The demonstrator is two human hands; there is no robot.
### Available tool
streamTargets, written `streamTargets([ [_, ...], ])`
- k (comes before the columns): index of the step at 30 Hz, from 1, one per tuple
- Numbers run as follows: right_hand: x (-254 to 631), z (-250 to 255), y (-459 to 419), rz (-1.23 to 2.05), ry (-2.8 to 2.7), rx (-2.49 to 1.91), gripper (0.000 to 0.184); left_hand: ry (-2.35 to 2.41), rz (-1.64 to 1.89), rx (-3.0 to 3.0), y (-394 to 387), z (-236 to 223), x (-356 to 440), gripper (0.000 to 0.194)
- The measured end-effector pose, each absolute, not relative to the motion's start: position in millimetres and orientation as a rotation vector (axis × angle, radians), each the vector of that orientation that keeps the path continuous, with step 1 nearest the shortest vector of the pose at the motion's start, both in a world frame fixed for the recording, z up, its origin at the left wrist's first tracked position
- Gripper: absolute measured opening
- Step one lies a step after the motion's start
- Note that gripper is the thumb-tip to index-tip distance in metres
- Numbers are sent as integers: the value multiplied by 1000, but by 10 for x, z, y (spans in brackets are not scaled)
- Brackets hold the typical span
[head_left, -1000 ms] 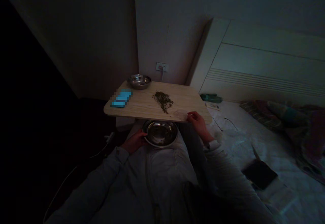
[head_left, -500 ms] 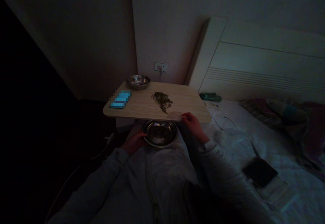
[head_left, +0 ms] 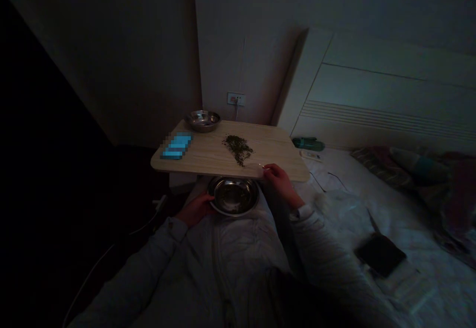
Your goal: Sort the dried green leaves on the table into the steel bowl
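Observation:
My left hand (head_left: 196,209) grips the left rim of a shiny steel bowl (head_left: 234,196) that rests on my lap under the table's front edge. Some dark bits lie in the bowl. Over the table's front right part, my right hand (head_left: 278,180) pinches a small, thin, clear piece (head_left: 262,169), perhaps plastic; its exact kind is hard to make out in the dim light. A loose heap of dark green-brown dried bits (head_left: 238,148) lies in the middle of the wooden table (head_left: 204,157), a little beyond my right fingertips.
A second steel bowl (head_left: 203,121) stands at the table's back left corner. A phone with a lit, blurred screen (head_left: 177,146) lies in front of it. On the bed to the right are a green bottle (head_left: 308,143), a remote control (head_left: 311,155) and a dark flat object (head_left: 381,254).
The clear piece in my right hand has tilted from lying nearly flat and looks narrower now. My left hand and the lap bowl have stayed nearly still.

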State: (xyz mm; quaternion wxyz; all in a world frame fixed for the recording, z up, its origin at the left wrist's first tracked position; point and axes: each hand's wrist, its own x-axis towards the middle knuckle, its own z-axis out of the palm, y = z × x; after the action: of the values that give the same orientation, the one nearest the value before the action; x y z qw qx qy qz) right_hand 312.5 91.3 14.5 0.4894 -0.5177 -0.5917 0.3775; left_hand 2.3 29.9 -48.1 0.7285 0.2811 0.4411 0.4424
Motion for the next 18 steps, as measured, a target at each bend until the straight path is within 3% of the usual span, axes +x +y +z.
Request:
streamTargets([
  [14, 2807, 260, 1797, 832, -1144, -1370, 8, 999, 1001, 631, 261, -501, -65, 54],
  [18, 2856, 255, 1722, 771, -1234, -1426, 13, 1000, 1024, 606, 239, -443, -54, 49],
])
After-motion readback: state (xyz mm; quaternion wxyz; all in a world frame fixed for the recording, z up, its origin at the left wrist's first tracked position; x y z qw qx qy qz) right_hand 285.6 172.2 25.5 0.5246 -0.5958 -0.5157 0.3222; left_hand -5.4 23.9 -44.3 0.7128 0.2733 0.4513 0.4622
